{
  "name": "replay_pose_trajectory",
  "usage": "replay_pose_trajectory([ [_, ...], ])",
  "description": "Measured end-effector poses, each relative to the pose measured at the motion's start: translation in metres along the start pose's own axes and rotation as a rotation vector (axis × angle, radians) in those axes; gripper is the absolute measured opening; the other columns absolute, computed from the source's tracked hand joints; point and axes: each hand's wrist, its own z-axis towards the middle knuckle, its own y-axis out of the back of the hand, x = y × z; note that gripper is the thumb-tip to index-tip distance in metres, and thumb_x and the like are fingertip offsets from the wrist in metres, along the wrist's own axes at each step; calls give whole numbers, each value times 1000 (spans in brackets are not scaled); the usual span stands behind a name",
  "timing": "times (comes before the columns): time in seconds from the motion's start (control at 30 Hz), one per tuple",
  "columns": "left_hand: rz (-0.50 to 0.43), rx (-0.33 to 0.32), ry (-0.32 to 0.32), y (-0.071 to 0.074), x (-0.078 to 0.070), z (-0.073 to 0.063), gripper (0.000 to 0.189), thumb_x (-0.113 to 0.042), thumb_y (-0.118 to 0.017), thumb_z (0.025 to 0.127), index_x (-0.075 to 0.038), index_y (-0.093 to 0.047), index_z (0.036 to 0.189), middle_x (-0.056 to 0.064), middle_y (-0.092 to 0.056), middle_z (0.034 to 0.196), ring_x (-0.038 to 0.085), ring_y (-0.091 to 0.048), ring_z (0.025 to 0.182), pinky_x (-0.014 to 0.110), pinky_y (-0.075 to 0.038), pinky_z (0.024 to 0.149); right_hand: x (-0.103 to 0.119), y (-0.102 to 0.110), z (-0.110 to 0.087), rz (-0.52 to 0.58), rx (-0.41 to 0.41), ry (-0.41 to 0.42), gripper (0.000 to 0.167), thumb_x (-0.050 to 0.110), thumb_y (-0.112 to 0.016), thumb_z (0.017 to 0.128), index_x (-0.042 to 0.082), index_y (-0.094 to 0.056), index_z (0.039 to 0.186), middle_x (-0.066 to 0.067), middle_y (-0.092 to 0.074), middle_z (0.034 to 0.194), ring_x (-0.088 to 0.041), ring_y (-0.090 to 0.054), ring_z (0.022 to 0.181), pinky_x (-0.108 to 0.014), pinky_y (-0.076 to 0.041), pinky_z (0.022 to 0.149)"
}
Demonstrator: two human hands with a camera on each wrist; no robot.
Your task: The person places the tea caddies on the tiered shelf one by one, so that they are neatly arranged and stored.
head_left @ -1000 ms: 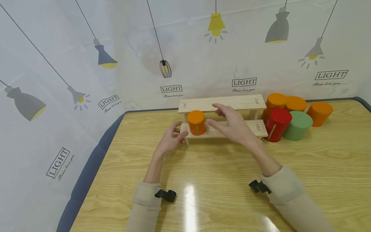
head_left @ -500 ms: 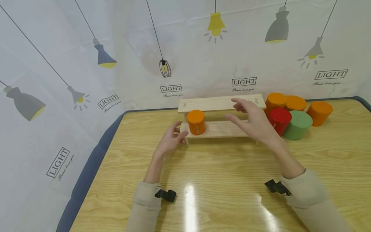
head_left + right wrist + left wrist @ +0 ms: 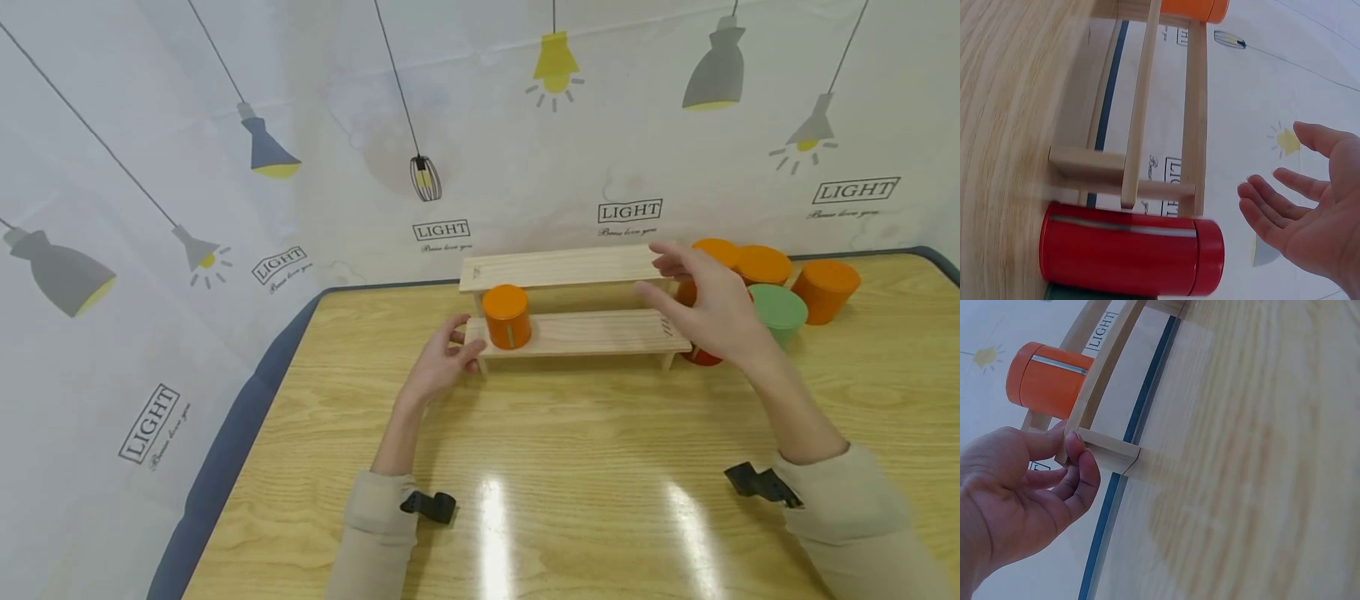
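Note:
My left hand [image 3: 441,363] pinches the left end of the lower board of a two-tier wooden rack [image 3: 600,333], thumb and fingers on either side of the edge in the left wrist view. An orange canister [image 3: 506,317] stands upright on that board near its left end. My right hand [image 3: 708,308] hovers over the rack's right end with fingers spread and nothing in them. Below it, a red canister [image 3: 1122,250] stands right beside the rack's end in the right wrist view; in the head view the hand hides most of it.
Right of the rack a green canister [image 3: 780,310] stands close to several orange canisters [image 3: 827,292]. The wooden table [image 3: 585,467] has a blue edge [image 3: 225,442] at left. A white printed curtain [image 3: 495,108] hangs behind the table.
My right hand has moved right, from beside the orange canister on the rack to over the rack's right end. The left hand keeps its grip, and the orange canister stays in place.

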Motion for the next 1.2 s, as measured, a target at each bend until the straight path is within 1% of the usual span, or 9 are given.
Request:
replay_pose_trajectory([
  [0.07,-2,4,4,0,-4,-2,64,-12,-60,103,-1,-27,157,19,-49,119,26,-61,85,51,-55,90,-4,6,-2,-1,-8,-19,59,24,-73,96,4,-50,146,-24,-60,126,-43,-57,115,-60,-43,100],
  [0.2,4,-1,-7,-1,-5,-3,64,-12,-60,103,0,-28,156,19,-49,118,23,-61,82,48,-56,89,-14,16,-8,-9,-38,-45,58,23,-74,94,4,-52,145,-24,-60,125,-42,-58,114,-44,-45,101],
  [0.43,9,-17,-20,0,1,-2,63,-15,-62,102,-3,-31,156,18,-49,117,20,-61,81,38,-58,83,-28,39,-17,-79,-55,-111,57,29,-69,98,5,-51,145,-24,-59,127,-45,-56,113,-46,-42,97],
  [0.6,1,-16,-17,-1,0,-2,62,-15,-63,102,-5,-32,155,18,-51,117,23,-62,83,38,-58,83,-41,53,-22,-80,-61,-159,59,31,-68,99,5,-48,148,-27,-56,129,-44,-53,116,-12,-34,86],
  [0.8,-5,-15,-7,-1,0,-1,62,-17,-63,102,-6,-33,155,18,-50,118,24,-61,84,43,-57,87,-62,68,-32,-60,-88,-182,58,25,-66,100,1,-46,148,-28,-55,128,-3,-48,103,1,-31,83],
  [0.87,-7,-13,-9,0,0,-1,63,-17,-62,102,-6,-32,156,18,-50,118,26,-62,85,47,-56,88,-68,71,-34,-84,-77,-207,59,27,-65,100,0,-44,149,-30,-53,129,-8,-51,107,-6,-36,92],
  [0.93,-10,-12,-11,0,0,-2,63,-17,-62,102,-5,-32,156,19,-49,119,27,-62,86,49,-56,90,-74,74,-36,-113,-51,-240,63,29,-64,101,-2,-40,150,-33,-51,131,-27,-54,115,-26,-42,104],
  [1.07,-13,-14,-12,-1,-1,-2,62,-16,-62,102,-5,-32,155,18,-49,118,27,-62,86,47,-56,88,-87,77,-37,-160,19,-282,71,33,-64,101,-6,-33,152,-39,-47,133,-56,-44,121,-71,-35,98],
  [1.2,-8,-19,-13,-2,-1,-2,63,-15,-63,101,-4,-33,155,17,-50,116,24,-62,83,40,-58,84,-100,77,-38,-187,84,-285,81,35,-68,98,-10,-29,152,-41,-45,133,-58,-43,120,-72,-34,97],
])
